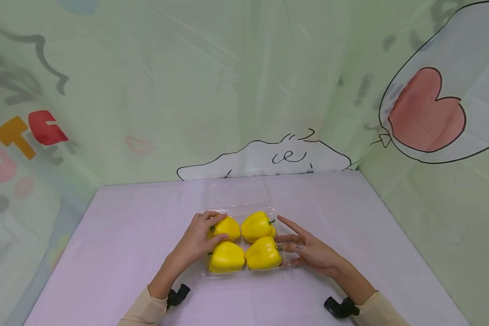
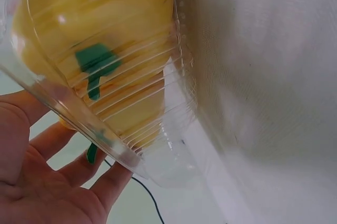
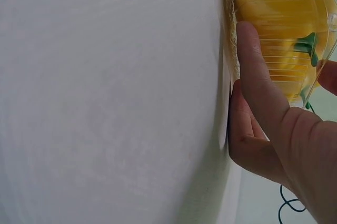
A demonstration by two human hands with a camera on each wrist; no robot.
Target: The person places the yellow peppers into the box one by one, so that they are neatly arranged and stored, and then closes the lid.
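While the tray (image 1: 287, 262) sat mid-table (image 1: 118, 235), both hands flanked its four peppers (image 1: 226, 256).
Left hand (image 1: 197, 242) curled over the far-left pepper (image 1: 227, 227); right hand (image 1: 311, 250), fingers straight, touched the tray's right wall.

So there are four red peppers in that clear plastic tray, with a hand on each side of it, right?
Not quite: the four peppers are yellow, not red, as the head view shows. They do sit in the clear tray, with the left hand and right hand at its sides.
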